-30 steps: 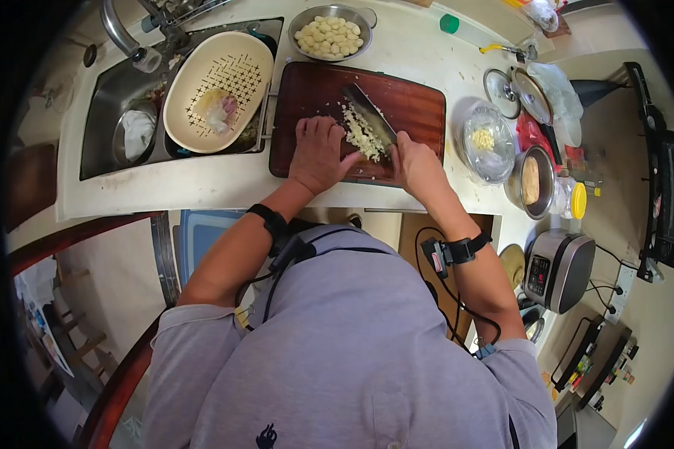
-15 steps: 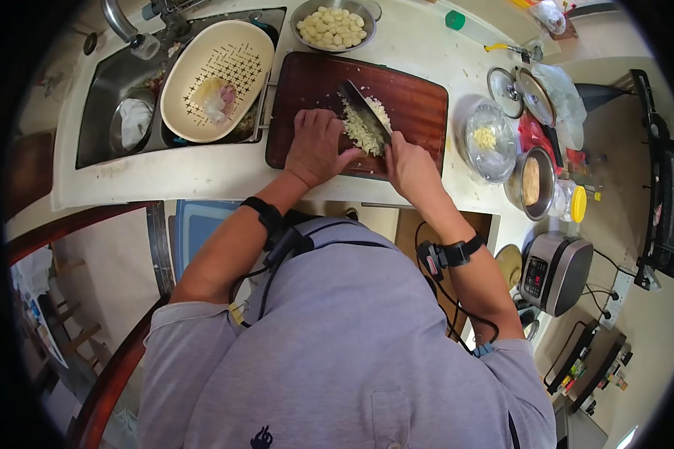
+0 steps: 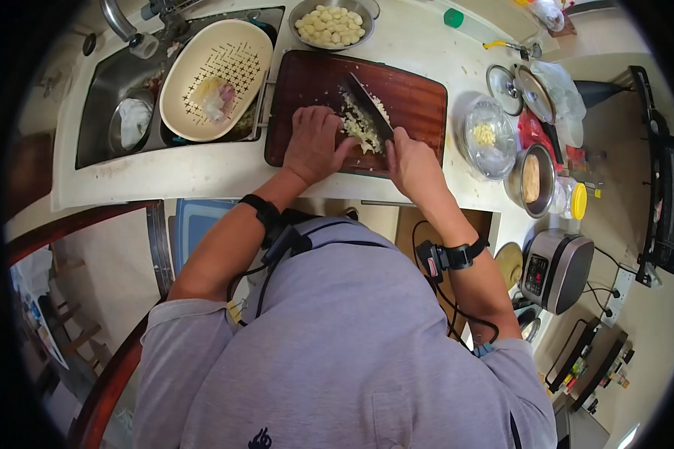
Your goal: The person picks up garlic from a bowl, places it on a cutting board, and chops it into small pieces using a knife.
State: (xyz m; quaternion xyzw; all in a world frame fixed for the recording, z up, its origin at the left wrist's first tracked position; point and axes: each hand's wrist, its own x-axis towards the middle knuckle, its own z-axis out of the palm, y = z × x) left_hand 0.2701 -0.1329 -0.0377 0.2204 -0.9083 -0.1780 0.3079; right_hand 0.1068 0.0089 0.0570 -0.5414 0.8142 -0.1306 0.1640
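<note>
counter: pale worktop (image 3: 202, 176) in a small kitchen, seen from above the person's head and shoulders.
chopped garlic: a loose pile (image 3: 358, 126) near the middle of the cutting board, between the two hands, already in small bits.
knife: dark blade (image 3: 368, 99) lying slantwise across the far side of the pile, tip pointing away from the person, edge down in the garlic.
right hand: (image 3: 412, 161) closed round the knife handle, which it hides; the blade comes out from its thumb side.
left hand: (image 3: 312, 146) palm down on the board just beside the pile, fingers bent, thumb toward the garlic; it grips nothing that shows.
cutting board: dark red wood (image 3: 419, 97), set at the counter's near edge, its left end touching the sink rim.
step in hand: by the look of it, mincing, with the pile partly fine and some coarser bits left.
next move calls for: a judgement only: short rocking cuts through the pile, left fingertips tucked back from the edge, stray bits gathered in.
steel bowl: whole peeled cloves (image 3: 331, 22), just beyond the board.
colander: cream, oval (image 3: 217, 78), resting over the sink (image 3: 105, 90), peelings inside.
glass bowl: (image 3: 489, 137) right of the board, a little chopped garlic in it.
further right: pot lids (image 3: 517, 86) and a rice cooker (image 3: 558, 269).
</note>
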